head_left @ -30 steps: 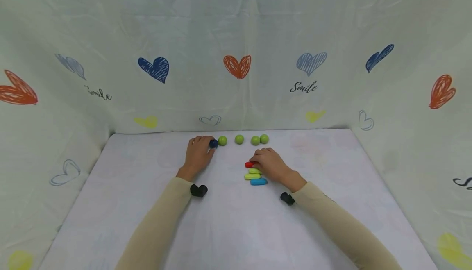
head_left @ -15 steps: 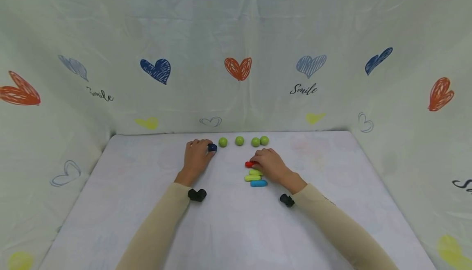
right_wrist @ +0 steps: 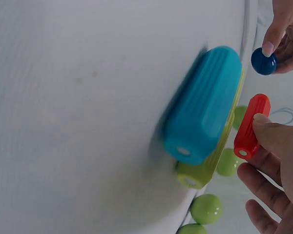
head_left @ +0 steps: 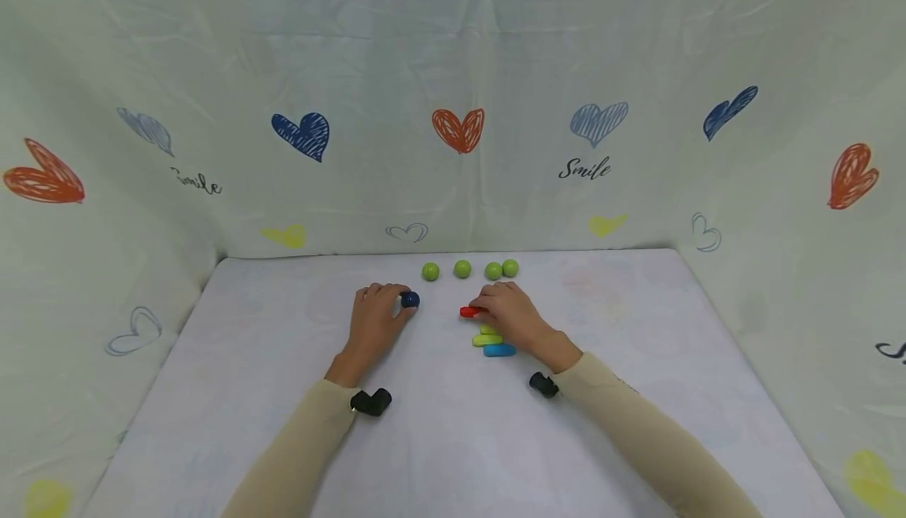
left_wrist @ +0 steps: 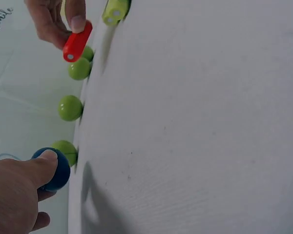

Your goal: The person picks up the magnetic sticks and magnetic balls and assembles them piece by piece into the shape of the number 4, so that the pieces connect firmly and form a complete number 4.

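Note:
My left hand point(head_left: 371, 320) pinches a glossy dark blue ball point(head_left: 410, 299) between thumb and fingers; in the left wrist view the thumb presses on the ball point(left_wrist: 58, 173). To its right, my right hand point(head_left: 511, 314) grips a short red ridged cylinder point(head_left: 467, 312) with a small hole in its end. The right wrist view shows that red cylinder point(right_wrist: 253, 126) held by the thumb and fingers, above the table. Below this hand lie two yellow-green ridged cylinders point(head_left: 487, 340) and a blue one point(head_left: 499, 350), side by side; the hand partly covers one yellow-green cylinder.
Several green balls point(head_left: 462, 269) stand in a loose row along the back of the white table point(head_left: 439, 439), the two rightmost close together. Behind the table hangs a pale curtain point(head_left: 368, 54) printed with hearts.
My left hand has drawn the dark blue ball toward me, away from the leftmost green ball. My right hand has lifted the red cylinder and shifted it slightly left of the other cylinders.

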`<state>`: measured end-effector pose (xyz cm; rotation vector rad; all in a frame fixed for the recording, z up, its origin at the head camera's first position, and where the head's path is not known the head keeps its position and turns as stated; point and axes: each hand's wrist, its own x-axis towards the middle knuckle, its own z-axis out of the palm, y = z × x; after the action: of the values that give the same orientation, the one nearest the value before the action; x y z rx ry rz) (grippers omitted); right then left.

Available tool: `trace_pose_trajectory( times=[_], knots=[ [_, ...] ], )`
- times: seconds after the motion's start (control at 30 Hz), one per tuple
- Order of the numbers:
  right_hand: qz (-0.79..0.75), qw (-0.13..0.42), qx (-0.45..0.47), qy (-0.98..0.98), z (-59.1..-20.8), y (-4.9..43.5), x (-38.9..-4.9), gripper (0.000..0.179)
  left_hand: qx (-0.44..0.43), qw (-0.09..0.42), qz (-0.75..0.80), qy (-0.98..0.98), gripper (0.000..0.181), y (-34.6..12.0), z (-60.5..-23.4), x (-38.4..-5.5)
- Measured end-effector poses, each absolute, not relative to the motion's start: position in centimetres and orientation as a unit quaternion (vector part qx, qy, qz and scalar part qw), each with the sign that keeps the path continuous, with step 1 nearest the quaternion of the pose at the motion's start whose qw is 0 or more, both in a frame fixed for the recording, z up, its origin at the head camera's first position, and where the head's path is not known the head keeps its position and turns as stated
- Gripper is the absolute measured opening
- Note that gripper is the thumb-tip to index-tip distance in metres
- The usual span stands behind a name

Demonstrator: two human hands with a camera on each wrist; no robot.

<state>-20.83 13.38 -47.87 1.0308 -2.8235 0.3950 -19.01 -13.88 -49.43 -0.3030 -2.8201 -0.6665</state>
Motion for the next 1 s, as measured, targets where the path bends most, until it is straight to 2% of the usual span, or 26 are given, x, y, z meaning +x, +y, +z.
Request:
trace_pose_trajectory(
  times=[0.3,1.0],
  knots=[
    [0.127,0.06,0.361,-0.922,-47.6,11.9,-20.4,0.018,-0.117,0.112,-0.204,-0.965,0.041,-12.4,-49.6,-17.3],
    [0.142,0.076,0.386,-0.908,-47.9,10.4,-19.9,0.018,-0.15,0.117,-0.218,-0.957,0.036,-11.1,-49.5,-15.6]
  ],
)
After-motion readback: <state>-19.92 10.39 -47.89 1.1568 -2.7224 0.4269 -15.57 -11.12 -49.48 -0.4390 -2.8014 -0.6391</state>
